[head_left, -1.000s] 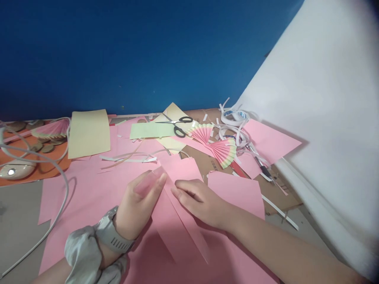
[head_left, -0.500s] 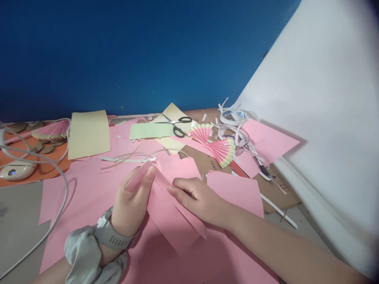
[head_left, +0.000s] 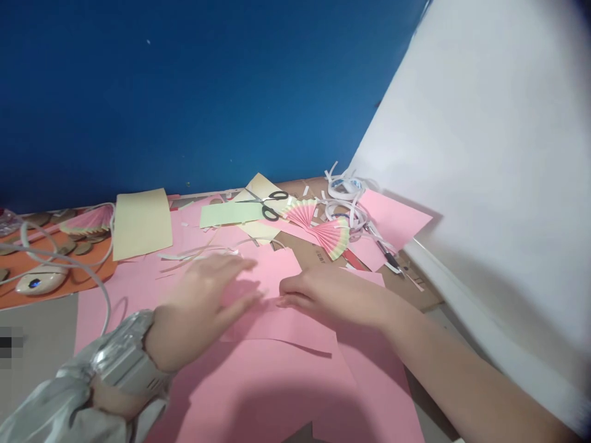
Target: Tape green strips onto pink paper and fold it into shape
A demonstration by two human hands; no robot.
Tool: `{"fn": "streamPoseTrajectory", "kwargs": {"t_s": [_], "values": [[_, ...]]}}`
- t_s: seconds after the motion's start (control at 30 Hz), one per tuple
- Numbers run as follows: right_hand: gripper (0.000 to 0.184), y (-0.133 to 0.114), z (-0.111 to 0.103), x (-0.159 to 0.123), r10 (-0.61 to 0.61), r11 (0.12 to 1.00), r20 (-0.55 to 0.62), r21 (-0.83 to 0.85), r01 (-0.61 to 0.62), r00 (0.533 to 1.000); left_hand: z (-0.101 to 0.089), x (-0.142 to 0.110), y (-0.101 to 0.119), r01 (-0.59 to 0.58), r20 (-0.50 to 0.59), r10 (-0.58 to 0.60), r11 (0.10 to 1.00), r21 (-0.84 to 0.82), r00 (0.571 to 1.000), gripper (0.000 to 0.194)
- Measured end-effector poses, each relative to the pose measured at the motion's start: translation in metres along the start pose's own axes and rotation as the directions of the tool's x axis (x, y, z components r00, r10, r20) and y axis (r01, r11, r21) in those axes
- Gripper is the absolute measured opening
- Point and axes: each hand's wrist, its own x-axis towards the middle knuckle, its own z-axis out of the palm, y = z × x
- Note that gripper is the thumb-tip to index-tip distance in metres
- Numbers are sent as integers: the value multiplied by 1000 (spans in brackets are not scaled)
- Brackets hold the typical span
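My left hand (head_left: 198,311), blurred by motion, spreads its thumb and fingers over a pink sheet of paper (head_left: 290,329). Nothing shows in its grasp. At the sheet's right part, my right hand (head_left: 325,292) has thumb and forefinger pinched on the paper. The sheet's near edge lifts a little and casts a shadow on the larger pink paper (head_left: 258,381) below. Behind both hands lies another pink piece (head_left: 272,261), partly covered.
Scissors (head_left: 270,206) lie on a green strip (head_left: 226,213) near the blue wall. Pleated pink-and-green paper fans (head_left: 330,237), white tape strips (head_left: 344,212) and a pen (head_left: 391,258) are to the right. At left are a yellow sheet (head_left: 142,224), a cable and a white mouse-shaped device (head_left: 41,280).
My left hand has let go of the folded pink paper and opened. The sheet has gone from raised and tilted to lying flatter. My right hand keeps its pinch. The view has shifted slightly.
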Motion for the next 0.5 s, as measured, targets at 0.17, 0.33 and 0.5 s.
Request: {"fn": "streamPoseTrajectory", "kwargs": {"t_s": [0.17,0.33,0.5], "values": [[36,-8,1,-3,-17,999,43,-50,19,999,0,-1,12,-12,470,29,999,-39,882,34],[40,0,-1,-7,39,999,30,6,-40,999,-5,0,0,38,508,60,983,-180,859,37],[30,5,-1,-8,31,992,76,119,-40,997,-7,-6,-7,55,509,51,980,-192,859,37]]}}
